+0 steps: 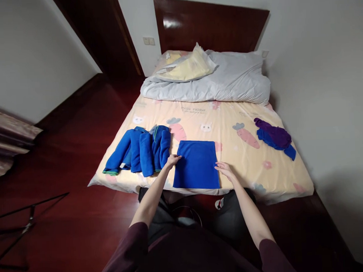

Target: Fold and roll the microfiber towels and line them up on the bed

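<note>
A blue cloth (197, 165) lies flat as a near-rectangle by the front edge of the bed (239, 165). My left hand (173, 160) touches its left edge, fingers reaching over the fabric. At the right edge is my right hand (225, 169), its fingers apart and their tips at the cloth's border. Neither hand has lifted the fabric. Left of the cloth, blue fleece garments (146, 151) with green trim lie side by side.
A purple cloth (273, 134) and a blue cloth (268, 140) are bunched at the bed's right side. A grey quilt (236, 75) and yellow pillow (192, 65) lie near the headboard (209, 24). Black metal legs (30, 224) stand on the floor at left.
</note>
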Demonstrator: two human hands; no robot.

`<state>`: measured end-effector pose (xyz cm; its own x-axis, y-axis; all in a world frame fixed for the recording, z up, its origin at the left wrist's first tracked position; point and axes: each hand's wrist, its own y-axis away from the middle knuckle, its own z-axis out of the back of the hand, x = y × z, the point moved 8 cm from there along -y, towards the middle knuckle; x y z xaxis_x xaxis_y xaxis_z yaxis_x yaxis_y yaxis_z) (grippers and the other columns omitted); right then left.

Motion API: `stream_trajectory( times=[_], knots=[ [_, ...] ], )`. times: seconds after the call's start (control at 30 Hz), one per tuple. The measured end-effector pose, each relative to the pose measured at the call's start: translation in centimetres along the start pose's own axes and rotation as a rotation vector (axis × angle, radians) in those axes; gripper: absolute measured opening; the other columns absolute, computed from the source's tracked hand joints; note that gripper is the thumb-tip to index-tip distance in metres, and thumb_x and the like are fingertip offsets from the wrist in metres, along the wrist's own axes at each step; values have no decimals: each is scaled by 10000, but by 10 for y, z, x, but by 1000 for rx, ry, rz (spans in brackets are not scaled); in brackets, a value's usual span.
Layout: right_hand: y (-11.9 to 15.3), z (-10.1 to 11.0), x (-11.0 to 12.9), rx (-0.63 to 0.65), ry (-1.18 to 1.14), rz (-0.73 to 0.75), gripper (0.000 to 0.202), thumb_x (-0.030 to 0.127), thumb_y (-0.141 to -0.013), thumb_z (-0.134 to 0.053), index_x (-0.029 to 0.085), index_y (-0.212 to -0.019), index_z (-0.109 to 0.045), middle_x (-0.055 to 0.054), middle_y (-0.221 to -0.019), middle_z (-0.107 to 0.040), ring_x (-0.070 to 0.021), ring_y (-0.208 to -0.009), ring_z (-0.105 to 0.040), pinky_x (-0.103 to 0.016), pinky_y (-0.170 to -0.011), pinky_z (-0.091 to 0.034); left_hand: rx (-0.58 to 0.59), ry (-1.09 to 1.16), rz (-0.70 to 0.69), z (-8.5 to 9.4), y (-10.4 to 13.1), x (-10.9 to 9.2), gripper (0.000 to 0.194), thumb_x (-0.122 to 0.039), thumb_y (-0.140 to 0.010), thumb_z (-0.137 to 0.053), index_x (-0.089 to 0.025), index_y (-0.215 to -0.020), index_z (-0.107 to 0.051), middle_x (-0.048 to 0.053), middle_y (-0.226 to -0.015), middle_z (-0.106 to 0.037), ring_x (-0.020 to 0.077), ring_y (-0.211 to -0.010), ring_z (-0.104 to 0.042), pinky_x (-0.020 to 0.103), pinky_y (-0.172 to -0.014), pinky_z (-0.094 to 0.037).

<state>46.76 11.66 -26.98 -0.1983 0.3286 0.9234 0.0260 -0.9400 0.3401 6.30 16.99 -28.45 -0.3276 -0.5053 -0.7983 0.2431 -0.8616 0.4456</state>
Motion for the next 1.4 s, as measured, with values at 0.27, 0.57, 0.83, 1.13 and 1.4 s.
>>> stream_trajectory(
  times=[0.27,0.57,0.83,1.13,1.4],
  knots=[
    [-99,4,14,-162,61,48,301,278,-648,-855,211,-934,-785,-89,-969,-794,-256,-983,-731,-400,-917,-594,-73,184,-68,-17,-72,-27,452,-437,-777,-834,-129,-1103,-770,117,-977,-791,232,-965,-744,323,-910,-571],
    [-180,4,33,-242,146,191,188,217,-709,-801,180,-890,-767,-124,-1084,-784,-218,-861,-733,-460,-935,-621,-137,175,-181,-14,-110,-44,279,-242,-842,-746,-129,-1097,-768,115,-1039,-798,207,-984,-754,293,-930,-564],
    [-202,7,31,-244,175,206,130,257,-705,-836,195,-776,-747,-63,-746,-756,-220,-735,-715,-420,-835,-635,-33,-149,-332,-8,-123,-71,133,-123,-791,-762,-135,-917,-803,93,-910,-797,228,-851,-745,356,-959,-563],
    [-211,12,50,-326,399,158,26,210,-793,-722,193,-777,-731,-35,-769,-767,-204,-776,-723,-351,-856,-597,-88,-415,-412,-9,-128,-93,190,-150,-894,-670,-137,-1017,-814,126,-1063,-792,263,-1029,-718,367,-1018,-528],
    [-217,-1,61,-290,630,116,120,124,-834,-642,171,-820,-752,-87,-884,-767,-211,-886,-703,-338,-922,-576,-62,-651,-426,-19,-123,-100,224,-243,-950,-658,-196,-1119,-798,132,-1226,-718,278,-1114,-681,365,-948,-552]
  ],
)
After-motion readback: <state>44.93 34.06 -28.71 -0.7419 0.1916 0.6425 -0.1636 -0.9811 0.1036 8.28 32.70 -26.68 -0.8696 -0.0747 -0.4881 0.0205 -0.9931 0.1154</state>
